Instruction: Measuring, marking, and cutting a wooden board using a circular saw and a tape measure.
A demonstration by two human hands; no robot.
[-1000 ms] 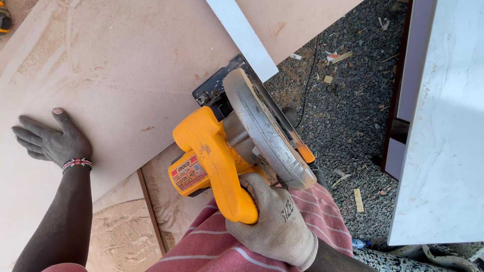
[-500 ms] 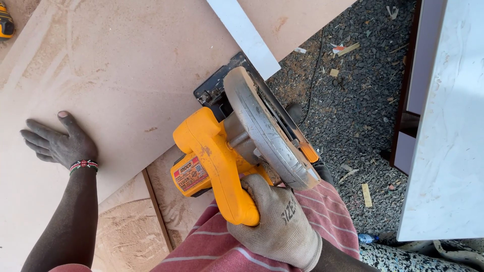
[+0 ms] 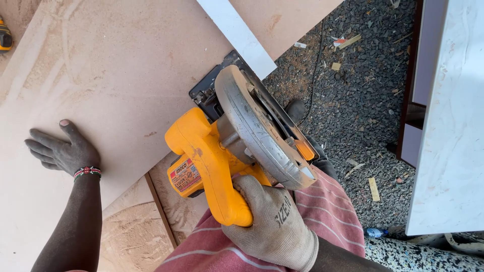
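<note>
My right hand (image 3: 275, 224), in a dusty grey work glove, grips the yellow handle of a circular saw (image 3: 237, 146). The saw's grey blade guard and black base plate rest at the near edge of a large pale fibreboard sheet (image 3: 111, 65). A white straight strip (image 3: 237, 35) lies on the sheet just beyond the saw's base. My bare left hand (image 3: 63, 150), with a beaded band on the wrist, lies flat on the sheet at the left, fingers spread, well apart from the saw.
Grey gravel (image 3: 353, 100) strewn with wood chips and a black cable covers the ground at the right. A white marbled panel (image 3: 448, 126) stands at the far right. Further boards (image 3: 133, 226) lie beneath the sheet. A yellow tool (image 3: 5, 38) shows at the left edge.
The view has drifted slightly; the saw and my right hand have stayed at the sheet's edge. My left hand stays flat on the sheet.
</note>
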